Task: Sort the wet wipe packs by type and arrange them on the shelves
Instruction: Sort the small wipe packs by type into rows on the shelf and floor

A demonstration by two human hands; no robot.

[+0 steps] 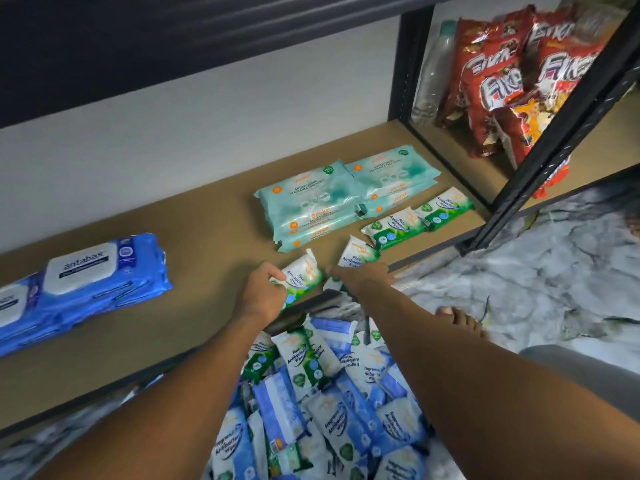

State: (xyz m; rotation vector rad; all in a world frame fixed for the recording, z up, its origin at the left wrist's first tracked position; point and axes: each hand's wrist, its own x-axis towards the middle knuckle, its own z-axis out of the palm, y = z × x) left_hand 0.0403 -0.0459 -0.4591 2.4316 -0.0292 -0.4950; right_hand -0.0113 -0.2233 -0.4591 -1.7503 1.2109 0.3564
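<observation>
Blue packs (83, 282), teal packs (311, 199), green-white packs (415, 216), red bags (502, 81).

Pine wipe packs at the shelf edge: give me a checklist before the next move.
1. Left hand grips a pine pack: ok.
2. Right hand holding the second pine pack: cannot tell, fingers hidden.
3. Both packs match the pine row already shelved: ok.
4. Bare shelf board near that row: ok.
5. Pile below sorted: not ok, green and blue packs mixed.
</observation>
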